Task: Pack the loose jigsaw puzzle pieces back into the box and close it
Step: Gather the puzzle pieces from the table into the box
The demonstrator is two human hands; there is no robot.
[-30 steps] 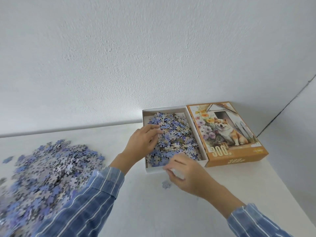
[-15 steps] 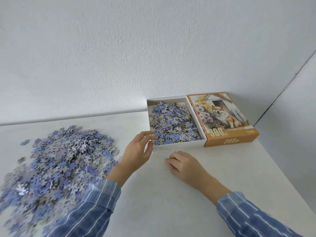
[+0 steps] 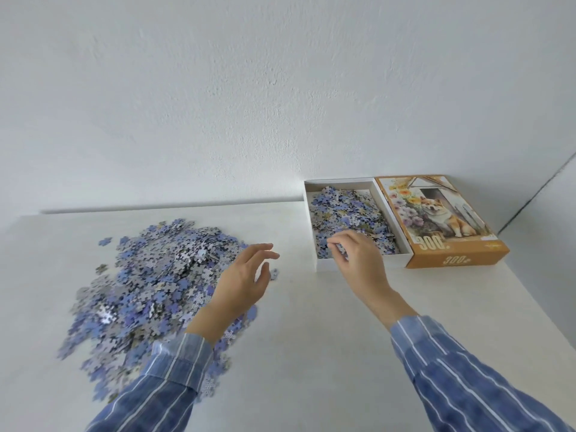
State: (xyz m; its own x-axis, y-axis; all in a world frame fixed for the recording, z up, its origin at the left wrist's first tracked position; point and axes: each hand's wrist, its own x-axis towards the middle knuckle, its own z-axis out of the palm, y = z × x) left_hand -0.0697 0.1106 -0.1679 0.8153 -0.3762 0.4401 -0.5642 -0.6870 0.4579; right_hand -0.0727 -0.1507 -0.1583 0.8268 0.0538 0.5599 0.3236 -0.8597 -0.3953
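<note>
A big heap of loose blue and grey puzzle pieces (image 3: 149, 275) lies on the left of the white table (image 3: 311, 353). The open white box base (image 3: 312, 226) stands at the back right, partly filled with pieces (image 3: 352, 213). My left hand (image 3: 246, 279) hovers over the heap's right edge, fingers spread, holding nothing. My right hand (image 3: 358, 260) is over the near-left corner of the box, fingertips pinched on a small puzzle piece. The orange lid (image 3: 436, 219), with a dog picture, lies face up, touching the right side of the box base.
One stray piece (image 3: 273, 273) lies just right of my left hand, another (image 3: 105, 241) at the heap's far left. A white wall runs behind the table. The table's right edge (image 3: 530, 310) slants past the lid.
My left hand left the box and swung left to the heap. My right hand pressed on the stray piece on the table, then rose to the box with fingers pinched. The view widened leftward.
</note>
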